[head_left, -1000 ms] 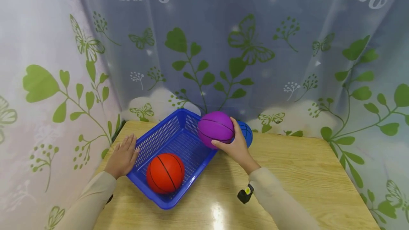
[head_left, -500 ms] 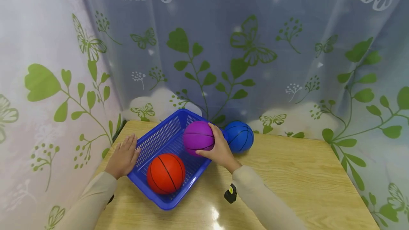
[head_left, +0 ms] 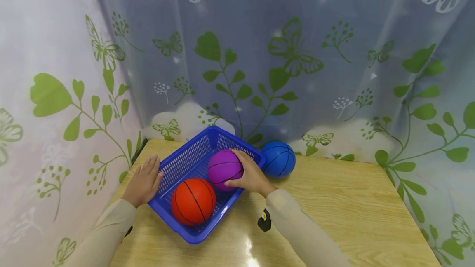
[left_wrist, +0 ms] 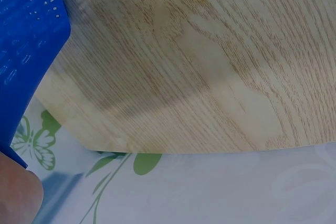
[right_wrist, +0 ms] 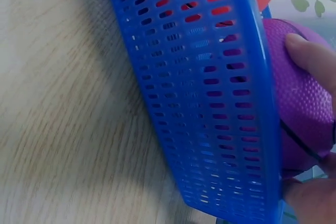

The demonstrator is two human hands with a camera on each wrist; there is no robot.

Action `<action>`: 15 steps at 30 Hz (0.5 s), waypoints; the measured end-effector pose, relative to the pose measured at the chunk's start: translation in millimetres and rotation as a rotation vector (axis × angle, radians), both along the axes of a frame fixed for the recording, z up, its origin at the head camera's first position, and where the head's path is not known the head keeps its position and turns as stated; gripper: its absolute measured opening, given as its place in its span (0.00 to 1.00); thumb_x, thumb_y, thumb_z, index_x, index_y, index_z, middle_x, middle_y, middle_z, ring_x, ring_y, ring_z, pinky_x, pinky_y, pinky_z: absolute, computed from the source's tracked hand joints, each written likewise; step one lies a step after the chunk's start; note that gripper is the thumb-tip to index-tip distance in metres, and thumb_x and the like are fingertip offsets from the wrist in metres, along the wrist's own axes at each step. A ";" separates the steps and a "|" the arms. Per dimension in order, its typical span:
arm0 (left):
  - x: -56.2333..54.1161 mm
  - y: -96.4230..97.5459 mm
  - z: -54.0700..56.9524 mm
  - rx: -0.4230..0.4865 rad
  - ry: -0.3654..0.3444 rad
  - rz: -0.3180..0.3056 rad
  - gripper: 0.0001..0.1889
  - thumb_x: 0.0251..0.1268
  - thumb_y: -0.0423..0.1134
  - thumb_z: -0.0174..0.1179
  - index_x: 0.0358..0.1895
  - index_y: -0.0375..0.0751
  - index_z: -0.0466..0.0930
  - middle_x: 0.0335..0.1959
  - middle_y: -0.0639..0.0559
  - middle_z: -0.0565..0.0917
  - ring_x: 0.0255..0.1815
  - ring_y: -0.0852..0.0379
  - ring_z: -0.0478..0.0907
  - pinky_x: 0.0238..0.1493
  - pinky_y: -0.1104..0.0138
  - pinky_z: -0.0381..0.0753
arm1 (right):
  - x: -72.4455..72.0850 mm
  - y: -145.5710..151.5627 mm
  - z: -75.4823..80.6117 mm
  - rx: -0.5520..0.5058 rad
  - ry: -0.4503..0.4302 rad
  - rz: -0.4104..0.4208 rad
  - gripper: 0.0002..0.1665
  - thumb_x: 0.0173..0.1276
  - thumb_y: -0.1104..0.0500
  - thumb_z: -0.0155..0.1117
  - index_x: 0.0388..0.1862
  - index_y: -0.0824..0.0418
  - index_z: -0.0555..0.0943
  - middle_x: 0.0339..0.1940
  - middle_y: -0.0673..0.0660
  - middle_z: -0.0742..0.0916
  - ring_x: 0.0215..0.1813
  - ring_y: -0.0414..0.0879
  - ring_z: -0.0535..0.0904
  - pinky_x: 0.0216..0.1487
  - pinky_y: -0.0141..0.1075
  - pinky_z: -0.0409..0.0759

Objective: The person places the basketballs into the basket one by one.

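Note:
My right hand point(head_left: 249, 173) grips a purple mini basketball point(head_left: 224, 169) from its right side, with the ball down inside a blue plastic basket point(head_left: 174, 228). In the right wrist view, thumb and fingers spread over the pebbled purple ball point(right_wrist: 299, 93) behind the basket's slotted wall point(right_wrist: 210, 103). An orange-red basketball point(head_left: 193, 202) lies in the near end of the basket, close against the purple one. At the basket's left rim rests my left hand point(head_left: 144, 181), its fingers straight. Only a fingertip point(left_wrist: 18, 192) of it shows in the left wrist view, beside the blue rim.
A blue basketball point(head_left: 278, 159) sits on the wooden table point(head_left: 334, 201) just outside the basket's far right corner. Patterned curtains point(head_left: 237, 52) with leaves and butterflies hang along the back and both sides. Below the right sleeve shows a small black wrist device point(head_left: 264, 221).
My right hand has carried the purple ball left and down from over the basket's right rim into it, beside the orange-red ball. The blue ball is now fully uncovered. The left hand stays put.

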State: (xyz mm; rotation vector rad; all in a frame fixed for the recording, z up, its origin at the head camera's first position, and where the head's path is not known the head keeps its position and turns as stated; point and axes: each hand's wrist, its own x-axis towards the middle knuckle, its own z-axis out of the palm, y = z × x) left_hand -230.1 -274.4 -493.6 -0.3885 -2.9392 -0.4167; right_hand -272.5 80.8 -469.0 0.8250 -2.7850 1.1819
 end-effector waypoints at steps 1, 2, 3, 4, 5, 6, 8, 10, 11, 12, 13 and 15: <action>-0.3 -0.1 -0.2 -0.001 0.001 0.000 0.29 0.77 0.42 0.40 0.70 0.21 0.54 0.72 0.27 0.55 0.73 0.30 0.51 0.68 0.37 0.50 | -0.8 -0.1 -0.7 0.001 -0.007 0.006 0.61 0.44 0.48 0.81 0.75 0.56 0.59 0.71 0.60 0.68 0.68 0.56 0.66 0.62 0.51 0.72; -0.3 0.0 -0.3 0.000 0.001 0.002 0.29 0.77 0.42 0.40 0.70 0.22 0.54 0.72 0.28 0.55 0.73 0.30 0.50 0.68 0.37 0.50 | -1.5 -0.2 -1.4 -0.002 -0.011 0.018 0.60 0.45 0.49 0.81 0.75 0.56 0.60 0.71 0.61 0.68 0.68 0.56 0.67 0.61 0.51 0.73; -0.3 -0.1 -0.4 0.000 0.001 0.005 0.29 0.77 0.42 0.40 0.71 0.22 0.54 0.72 0.28 0.55 0.73 0.30 0.50 0.69 0.37 0.49 | -2.3 -0.5 -2.3 0.000 -0.019 0.030 0.60 0.45 0.49 0.80 0.75 0.56 0.60 0.71 0.61 0.68 0.67 0.57 0.67 0.60 0.51 0.74; -0.3 -0.1 -0.8 0.002 0.002 0.006 0.29 0.77 0.41 0.41 0.71 0.21 0.54 0.72 0.28 0.55 0.73 0.30 0.50 0.69 0.37 0.49 | -2.8 -0.7 -3.2 0.004 -0.028 0.040 0.59 0.46 0.49 0.80 0.75 0.55 0.59 0.71 0.60 0.67 0.67 0.57 0.67 0.60 0.51 0.74; -0.6 -0.4 -1.6 0.002 0.003 0.006 0.29 0.77 0.42 0.40 0.70 0.22 0.54 0.72 0.28 0.55 0.73 0.30 0.50 0.69 0.37 0.49 | -3.2 -0.9 -4.2 0.008 -0.035 0.049 0.59 0.47 0.48 0.80 0.75 0.55 0.59 0.70 0.60 0.67 0.66 0.58 0.68 0.59 0.51 0.75; -0.5 -0.3 -2.0 0.005 0.004 0.007 0.29 0.77 0.42 0.40 0.71 0.22 0.54 0.73 0.28 0.55 0.73 0.31 0.49 0.69 0.38 0.48 | -3.6 -1.3 -5.0 0.015 -0.046 0.055 0.58 0.47 0.48 0.79 0.75 0.54 0.59 0.70 0.60 0.67 0.66 0.58 0.68 0.58 0.51 0.75; -0.6 -0.5 -3.0 0.008 0.004 0.008 0.29 0.78 0.42 0.40 0.71 0.22 0.54 0.73 0.29 0.54 0.74 0.31 0.49 0.69 0.38 0.48 | -3.7 -2.1 -5.9 0.022 -0.054 0.062 0.58 0.48 0.48 0.79 0.75 0.55 0.59 0.70 0.60 0.67 0.65 0.60 0.68 0.58 0.53 0.75; -0.7 -0.7 -3.8 0.009 0.007 0.007 0.29 0.78 0.43 0.39 0.71 0.22 0.54 0.73 0.29 0.54 0.74 0.31 0.49 0.69 0.38 0.49 | -4.0 -3.1 -6.9 0.040 -0.058 0.051 0.57 0.49 0.47 0.78 0.75 0.56 0.59 0.71 0.60 0.67 0.66 0.61 0.66 0.60 0.55 0.73; -0.7 -0.8 -4.2 0.010 0.008 0.008 0.29 0.78 0.43 0.38 0.71 0.22 0.54 0.73 0.29 0.54 0.74 0.31 0.49 0.69 0.38 0.49 | -4.0 -3.8 -7.0 0.048 -0.060 0.043 0.57 0.49 0.47 0.78 0.75 0.56 0.59 0.71 0.60 0.67 0.67 0.62 0.65 0.61 0.56 0.71; -0.6 -0.8 -4.1 0.012 0.009 0.009 0.29 0.78 0.43 0.38 0.71 0.22 0.54 0.73 0.29 0.54 0.74 0.31 0.49 0.69 0.38 0.48 | -3.8 -4.6 -6.7 0.051 -0.059 0.036 0.57 0.49 0.47 0.78 0.75 0.56 0.59 0.72 0.61 0.66 0.68 0.63 0.64 0.62 0.57 0.70; -0.6 -0.8 -4.2 0.011 0.009 0.009 0.29 0.78 0.43 0.38 0.71 0.22 0.54 0.73 0.29 0.54 0.74 0.31 0.49 0.69 0.38 0.48 | -3.5 -5.4 -6.6 0.054 -0.059 0.028 0.58 0.50 0.46 0.78 0.75 0.57 0.59 0.72 0.61 0.66 0.68 0.64 0.63 0.62 0.58 0.69; -0.6 -1.0 -4.2 0.012 0.010 0.009 0.29 0.78 0.43 0.38 0.70 0.22 0.54 0.73 0.29 0.55 0.74 0.31 0.49 0.69 0.38 0.48 | -2.7 -7.1 -6.3 0.066 -0.065 0.006 0.58 0.50 0.46 0.77 0.75 0.59 0.58 0.72 0.62 0.65 0.69 0.65 0.61 0.64 0.60 0.66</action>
